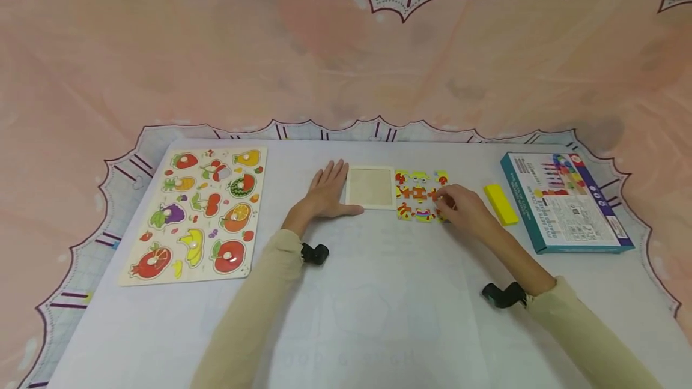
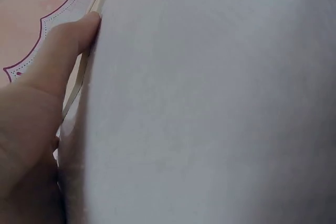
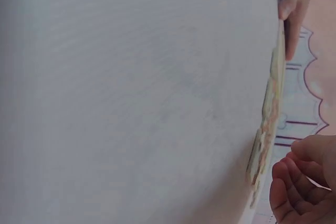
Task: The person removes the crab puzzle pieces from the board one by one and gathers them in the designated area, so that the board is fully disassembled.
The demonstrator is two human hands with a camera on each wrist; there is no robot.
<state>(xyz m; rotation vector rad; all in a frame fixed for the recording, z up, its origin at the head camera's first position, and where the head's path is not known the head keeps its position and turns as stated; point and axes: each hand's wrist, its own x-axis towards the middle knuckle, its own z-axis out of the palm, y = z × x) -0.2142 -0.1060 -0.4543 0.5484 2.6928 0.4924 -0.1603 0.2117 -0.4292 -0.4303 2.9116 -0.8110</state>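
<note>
My left hand (image 1: 323, 192) lies flat with fingers spread at the left side of a small square puzzle tray (image 1: 370, 168). Its thumb (image 2: 84, 32) reaches along the tray's near edge. The tray's beige base is bare. Right beside it, jigsaw pieces (image 1: 419, 193) in red, yellow and orange lie in loose rows, picture side up. My right hand (image 1: 462, 209) hovers over the right end of these pieces, fingers loosely bent and fingertips close over the middle row. In the right wrist view its thumb and fingers (image 3: 281, 169) come near each other, with no piece showing between them.
A wooden fruit peg puzzle board (image 1: 211, 233) lies on the left of the white table (image 1: 346, 311). To the right are a yellow block (image 1: 501, 204) and a teal-edged printed box (image 1: 567, 203). Patterned cloth (image 1: 324, 71) rises behind the table.
</note>
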